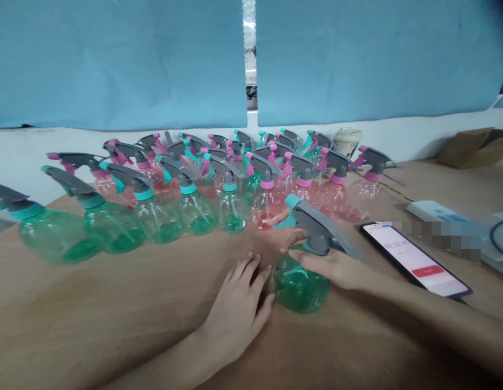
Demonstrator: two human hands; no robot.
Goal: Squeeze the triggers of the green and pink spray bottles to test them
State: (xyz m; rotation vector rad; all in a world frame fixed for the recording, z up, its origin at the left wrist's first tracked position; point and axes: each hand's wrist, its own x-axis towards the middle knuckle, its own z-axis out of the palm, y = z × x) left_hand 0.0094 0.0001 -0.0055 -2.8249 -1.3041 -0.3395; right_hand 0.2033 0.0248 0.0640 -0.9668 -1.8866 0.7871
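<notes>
My right hand (328, 262) is wrapped round the neck of a green spray bottle (302, 287) with a grey and turquoise trigger head. Its nozzle points to the left, and the bottle is close to the tabletop; I cannot tell whether its base touches. Just left of it, my left hand (243, 295) lies palm down on the wooden table (125, 314), fingers stretched out and holding nothing. Beyond both hands stand several more green spray bottles (162, 219) with turquoise collars and pink spray bottles (267, 206) with pink collars.
A phone (417, 260) with a lit screen lies at the right. Behind it is a white and blue device (433, 214) with a cable. A paper cup (347, 140) stands behind the bottles, and a cardboard box (474, 146) sits back right. Blue cloth (121, 65) covers the wall.
</notes>
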